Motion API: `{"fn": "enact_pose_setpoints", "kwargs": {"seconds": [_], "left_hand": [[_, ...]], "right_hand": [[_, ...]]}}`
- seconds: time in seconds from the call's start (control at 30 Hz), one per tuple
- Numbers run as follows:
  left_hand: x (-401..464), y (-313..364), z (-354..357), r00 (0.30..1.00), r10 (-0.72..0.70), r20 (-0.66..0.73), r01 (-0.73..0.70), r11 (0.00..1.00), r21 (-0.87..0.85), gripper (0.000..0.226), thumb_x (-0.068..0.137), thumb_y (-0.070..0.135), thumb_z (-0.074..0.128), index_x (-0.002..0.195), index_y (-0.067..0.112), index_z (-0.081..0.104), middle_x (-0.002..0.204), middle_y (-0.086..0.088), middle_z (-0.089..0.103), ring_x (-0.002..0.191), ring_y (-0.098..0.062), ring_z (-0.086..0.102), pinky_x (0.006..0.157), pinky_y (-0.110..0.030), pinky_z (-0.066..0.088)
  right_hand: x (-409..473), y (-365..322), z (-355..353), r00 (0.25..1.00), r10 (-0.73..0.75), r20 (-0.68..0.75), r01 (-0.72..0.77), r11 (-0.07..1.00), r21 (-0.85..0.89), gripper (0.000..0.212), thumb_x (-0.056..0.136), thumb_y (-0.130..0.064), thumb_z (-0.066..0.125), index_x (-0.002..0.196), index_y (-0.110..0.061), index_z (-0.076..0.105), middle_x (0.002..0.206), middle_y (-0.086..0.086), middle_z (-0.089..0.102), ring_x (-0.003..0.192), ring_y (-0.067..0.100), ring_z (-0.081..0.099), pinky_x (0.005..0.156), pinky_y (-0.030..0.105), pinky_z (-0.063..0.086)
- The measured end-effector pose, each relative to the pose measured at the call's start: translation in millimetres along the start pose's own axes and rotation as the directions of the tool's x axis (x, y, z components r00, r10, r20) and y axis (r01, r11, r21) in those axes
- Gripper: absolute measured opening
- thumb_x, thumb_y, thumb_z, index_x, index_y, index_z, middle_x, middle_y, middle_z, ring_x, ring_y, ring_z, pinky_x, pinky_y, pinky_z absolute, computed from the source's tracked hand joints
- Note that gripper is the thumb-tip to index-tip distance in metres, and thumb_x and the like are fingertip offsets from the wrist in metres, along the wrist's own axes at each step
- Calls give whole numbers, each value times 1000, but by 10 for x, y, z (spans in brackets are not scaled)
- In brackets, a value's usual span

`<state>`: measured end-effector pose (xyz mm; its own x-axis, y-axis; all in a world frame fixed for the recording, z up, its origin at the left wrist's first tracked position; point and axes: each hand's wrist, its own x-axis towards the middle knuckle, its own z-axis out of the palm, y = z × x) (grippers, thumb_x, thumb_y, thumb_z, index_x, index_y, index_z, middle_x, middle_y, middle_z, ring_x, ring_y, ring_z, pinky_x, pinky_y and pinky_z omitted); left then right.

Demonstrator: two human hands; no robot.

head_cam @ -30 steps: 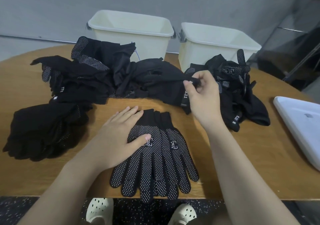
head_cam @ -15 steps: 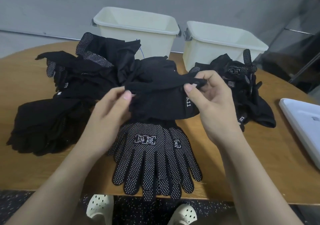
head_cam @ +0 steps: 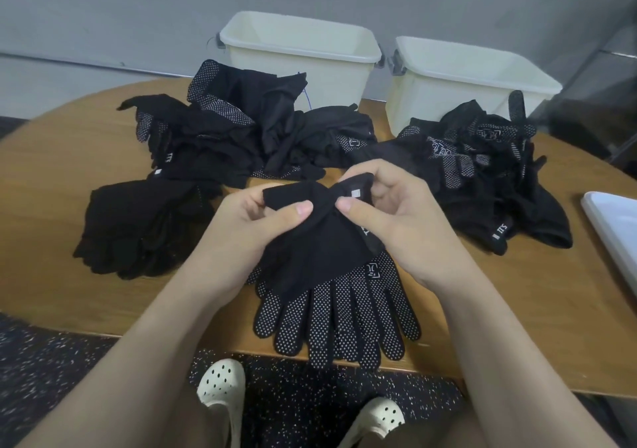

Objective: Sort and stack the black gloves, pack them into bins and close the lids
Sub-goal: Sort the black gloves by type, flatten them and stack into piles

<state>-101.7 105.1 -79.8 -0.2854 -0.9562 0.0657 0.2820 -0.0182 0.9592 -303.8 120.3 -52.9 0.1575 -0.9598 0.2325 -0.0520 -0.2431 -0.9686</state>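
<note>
Both hands — the left hand (head_cam: 246, 221) and right hand (head_cam: 396, 213) — pinch the cuff of 1 black glove (head_cam: 310, 240), lifted above the dotted gloves (head_cam: 339, 313) lying at the table's (head_cam: 69, 158) near edge. 2 open bins (head_cam: 300, 54) stand far back — seemingly empty.

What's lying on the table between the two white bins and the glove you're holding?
In the head view, a loose heap of black gloves lies between the bins and the held glove.
</note>
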Motion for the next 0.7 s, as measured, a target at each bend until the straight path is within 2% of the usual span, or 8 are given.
{"fn": "enact_pose_setpoints", "kwargs": {"seconds": [0.13,0.23,0.37,0.47,0.6,0.7], "left_hand": [[-5,-26,15,991,46,-122,-42,999,35,26,87,14,70,110,1,73,104,-17,78,98,-28,76,80,-32,59],[-31,-23,19,983,60,-174,-51,997,59,19,94,12,67,110,3,74,100,-17,78,96,-30,76,82,-38,60],[-50,-24,9,966,104,-236,-81,991,103,16,98,12,66,108,4,75,98,-16,79,96,-31,77,87,-44,60],[-64,-1,39,942,188,-279,-149,977,155,10,97,11,66,101,7,75,91,-11,79,91,-26,77,84,-42,62],[-63,17,76,881,343,-324,-272,930,247,11,97,10,69,96,19,76,88,0,80,88,-15,76,78,-30,60],[-85,25,156,847,430,-311,-331,886,324,15,96,9,69,98,22,75,89,9,79,87,-7,74,78,-22,56]], "right_hand": [[-14,16,-1,997,71,7,-71,997,5,22,92,4,69,112,-6,66,97,3,77,94,17,72,84,33,59],[-23,16,-44,998,53,-21,-53,999,-9,18,93,4,68,95,-14,70,92,-2,78,91,14,73,78,27,57],[-13,60,-151,992,50,-115,-60,995,-86,14,89,-1,74,96,-14,74,92,3,78,87,21,74,84,36,58],[-9,95,-192,977,63,-203,-90,988,-122,14,84,-6,81,92,-14,74,82,-2,73,77,18,67,79,38,58],[-39,99,-165,956,42,-290,-87,986,-145,13,82,-9,84,88,-8,72,82,6,71,71,15,64,65,25,55],[-84,106,-102,927,92,-362,-151,979,-138,19,84,-11,83,83,-6,65,75,11,68,66,18,69,55,28,56]]}}
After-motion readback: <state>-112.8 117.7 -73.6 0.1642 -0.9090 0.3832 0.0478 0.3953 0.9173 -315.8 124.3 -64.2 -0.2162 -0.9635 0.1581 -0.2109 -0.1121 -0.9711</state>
